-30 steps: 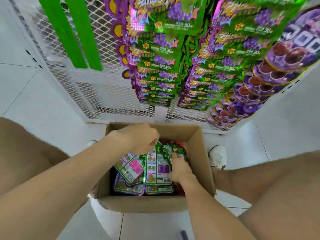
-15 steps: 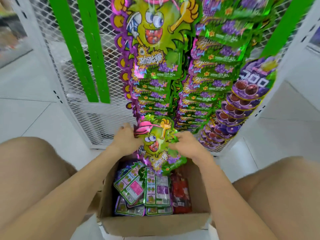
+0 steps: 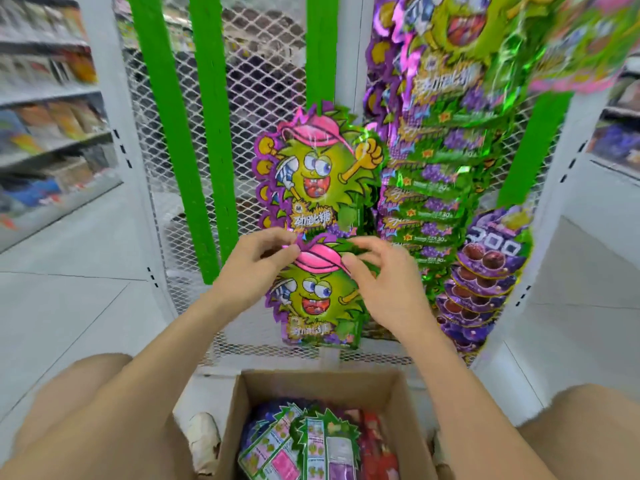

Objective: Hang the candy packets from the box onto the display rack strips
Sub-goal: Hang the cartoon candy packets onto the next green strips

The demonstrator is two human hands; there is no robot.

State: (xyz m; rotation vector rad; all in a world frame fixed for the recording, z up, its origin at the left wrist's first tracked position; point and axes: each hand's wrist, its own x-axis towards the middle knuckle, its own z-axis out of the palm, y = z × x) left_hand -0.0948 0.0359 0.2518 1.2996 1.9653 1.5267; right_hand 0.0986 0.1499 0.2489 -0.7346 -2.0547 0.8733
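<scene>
Item: candy packet [image 3: 317,299], centre frame above the box [image 3: 311,378]; your left grip [image 3: 258,268] and right grip [image 3: 381,285] pinch its top edge, probably to line it up with the green strip [image 3: 320,57] below the hung packet [image 3: 318,174].

bright, even light all over, white floor [image 3: 69,323] almost washed out, shadows soft and faint. glare flashing off the foil of the hung packet [image 3: 318,174], green and pink sparkle along its top edge. held packet [image 3: 318,303] and both hands, left hand [image 3: 256,268] and right hand [image 3: 384,282], fairly sharp in the middle. shelves [image 3: 52,98] far left smeared with blur, upper packets [image 3: 571,57] top right streaked too. wide lens bends the white post [image 3: 575,181] on the right outward. box [image 3: 322,381] near the bottom, slightly soft.
</scene>
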